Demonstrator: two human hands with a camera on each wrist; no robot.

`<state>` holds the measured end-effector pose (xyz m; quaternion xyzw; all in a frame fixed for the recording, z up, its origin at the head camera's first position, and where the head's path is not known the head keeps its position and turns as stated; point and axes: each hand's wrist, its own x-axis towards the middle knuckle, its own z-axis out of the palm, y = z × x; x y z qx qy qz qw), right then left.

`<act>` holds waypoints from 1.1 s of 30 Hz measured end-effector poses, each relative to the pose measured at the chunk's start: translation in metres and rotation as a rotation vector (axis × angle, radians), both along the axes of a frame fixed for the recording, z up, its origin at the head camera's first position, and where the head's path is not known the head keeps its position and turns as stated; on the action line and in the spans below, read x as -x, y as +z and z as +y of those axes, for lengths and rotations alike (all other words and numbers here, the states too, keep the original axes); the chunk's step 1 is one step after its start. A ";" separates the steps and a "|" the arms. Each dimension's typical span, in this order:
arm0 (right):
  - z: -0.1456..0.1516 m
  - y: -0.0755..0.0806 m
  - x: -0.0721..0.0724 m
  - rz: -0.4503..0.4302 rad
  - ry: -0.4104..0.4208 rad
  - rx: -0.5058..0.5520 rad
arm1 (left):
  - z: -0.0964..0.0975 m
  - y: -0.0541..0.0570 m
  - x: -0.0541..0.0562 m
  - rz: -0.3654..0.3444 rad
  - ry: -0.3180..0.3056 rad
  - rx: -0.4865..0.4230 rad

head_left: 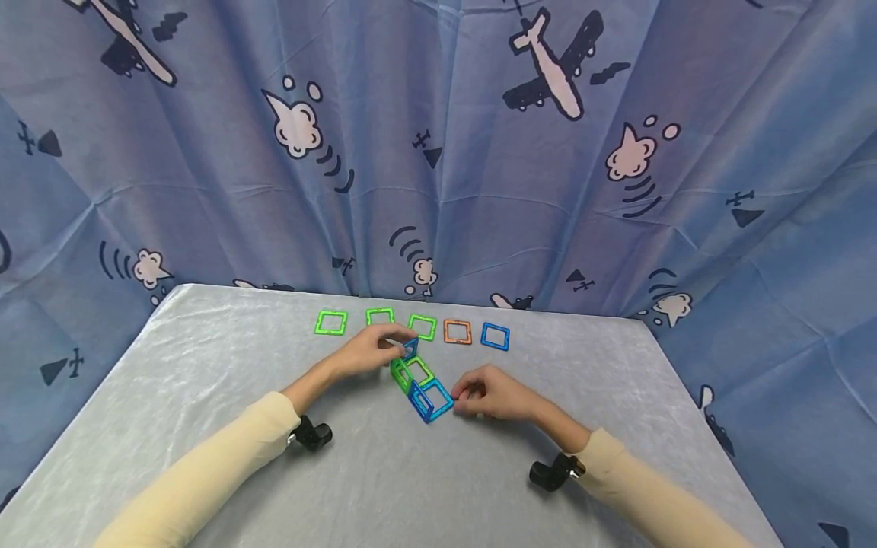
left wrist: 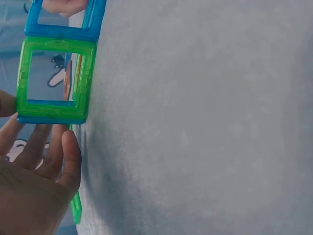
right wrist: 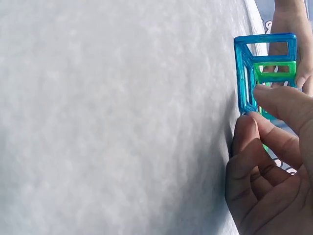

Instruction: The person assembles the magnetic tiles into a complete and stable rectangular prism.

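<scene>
A small joined structure of square, open-framed magnetic tiles sits mid-table. In the head view, a green tile (head_left: 428, 367) and a light-blue tile (head_left: 445, 390) lie side by side. An upright green tile (head_left: 399, 374) and an upright blue tile (head_left: 415, 393) stand along their near-left edges. My left hand (head_left: 370, 351) pinches another blue tile (head_left: 412, 348) standing at the far end, its fingers partly covering it. At the opposite end, my right hand (head_left: 498, 393) pinches the light-blue tile's corner between thumb and forefinger, the other fingers curled in.
Behind the structure runs a row of loose tiles: a green one (head_left: 332, 333), two more green ones, an orange one (head_left: 457, 342) and a blue one (head_left: 494, 347). A pale cloth covers the table (head_left: 384, 487). A blue patterned curtain (head_left: 479, 228) hangs at its back edge.
</scene>
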<state>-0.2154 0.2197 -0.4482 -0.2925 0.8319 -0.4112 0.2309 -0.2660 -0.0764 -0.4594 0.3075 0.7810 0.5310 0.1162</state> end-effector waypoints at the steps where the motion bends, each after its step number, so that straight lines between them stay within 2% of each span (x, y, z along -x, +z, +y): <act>1: -0.001 0.000 -0.001 0.002 0.004 0.001 | 0.000 0.000 0.000 0.006 0.000 0.003; 18: -0.020 0.000 -0.012 0.066 0.058 -0.011 | 0.002 -0.002 0.002 0.107 0.007 -0.029; 33: -0.038 -0.001 -0.020 0.069 0.079 -0.021 | 0.002 -0.005 -0.001 0.159 0.050 -0.018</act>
